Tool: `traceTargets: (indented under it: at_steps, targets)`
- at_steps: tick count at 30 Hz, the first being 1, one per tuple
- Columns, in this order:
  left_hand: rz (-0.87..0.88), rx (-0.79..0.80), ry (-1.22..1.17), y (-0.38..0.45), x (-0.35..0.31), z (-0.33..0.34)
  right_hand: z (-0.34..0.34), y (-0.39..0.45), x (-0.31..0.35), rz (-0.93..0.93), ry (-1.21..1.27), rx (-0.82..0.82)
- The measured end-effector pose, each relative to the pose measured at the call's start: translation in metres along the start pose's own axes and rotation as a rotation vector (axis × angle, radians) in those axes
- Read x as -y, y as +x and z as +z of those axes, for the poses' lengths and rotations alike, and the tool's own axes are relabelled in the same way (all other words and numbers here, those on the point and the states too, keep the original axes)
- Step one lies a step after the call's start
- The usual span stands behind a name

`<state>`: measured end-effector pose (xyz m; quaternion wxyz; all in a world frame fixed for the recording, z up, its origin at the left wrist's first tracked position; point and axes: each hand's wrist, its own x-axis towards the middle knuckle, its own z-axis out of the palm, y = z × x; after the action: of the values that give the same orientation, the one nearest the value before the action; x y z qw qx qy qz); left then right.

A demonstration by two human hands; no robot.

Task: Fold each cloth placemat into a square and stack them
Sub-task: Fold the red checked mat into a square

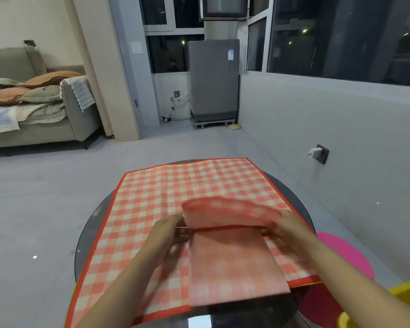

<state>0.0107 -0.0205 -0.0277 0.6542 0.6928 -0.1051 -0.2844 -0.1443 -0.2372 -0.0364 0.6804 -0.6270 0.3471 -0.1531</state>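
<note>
A large red-and-white checked placemat [166, 190] lies spread flat over a round dark glass table [291, 185]. On top of it, near me, lies a narrower folded checked placemat [234, 266], pale side up. Its far end is lifted and curled over, blurred by motion. My left hand [168, 230] grips the left corner of that lifted flap. My right hand [287, 226] grips the right corner. Both forearms reach in from the bottom of the view.
A pink round stool [348, 254] and a yellow object [407, 294] stand at the right of the table. A grey washing machine [213, 81] stands at the far wall. A sofa [33, 110] with bedding is at the far left. Grey tiled floor surrounds the table.
</note>
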Motion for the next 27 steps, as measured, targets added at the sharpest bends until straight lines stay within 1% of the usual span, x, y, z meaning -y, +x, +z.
traceTargets:
  at_steps: [2, 6, 9, 12, 14, 17, 19, 21, 23, 27]
  targets:
    - [0.045, 0.010, 0.151, -0.005, 0.000, -0.002, -0.001, -0.003, 0.000, -0.034, -0.058, 0.005]
    - [0.147, 0.001, 0.432, -0.011, 0.001, 0.000, -0.003, -0.004, 0.001, -0.132, -0.335, -0.007]
    - [0.222, -0.013, 0.571, -0.013, 0.002, 0.006, 0.000, -0.009, -0.001, -0.213, -0.447, -0.008]
    - [0.317, -0.009, 0.692, -0.018, 0.004, 0.013, 0.006, -0.014, -0.003, -0.305, -0.614, -0.036]
    - [0.374, 0.014, 0.821, -0.021, 0.008, 0.017, 0.011, -0.017, -0.006, -0.357, -0.806, -0.009]
    - [0.408, 0.027, 1.132, -0.028, 0.016, 0.024, 0.021, -0.028, -0.004, -0.432, -1.160, -0.002]
    - [0.456, 0.046, 1.290, -0.035, 0.020, 0.032, 0.028, -0.037, -0.002, -0.478, -1.304, 0.050]
    - [0.486, 0.121, 1.342, -0.040, 0.025, 0.041, 0.034, -0.045, -0.005, -0.519, -1.394, 0.147]
    - [0.467, 0.189, 1.382, -0.042, 0.031, 0.047, 0.038, -0.050, -0.011, -0.525, -1.425, 0.222]
    - [0.446, 0.218, 1.463, -0.041, 0.042, 0.050, 0.038, -0.049, -0.027, -0.509, -1.440, 0.264]
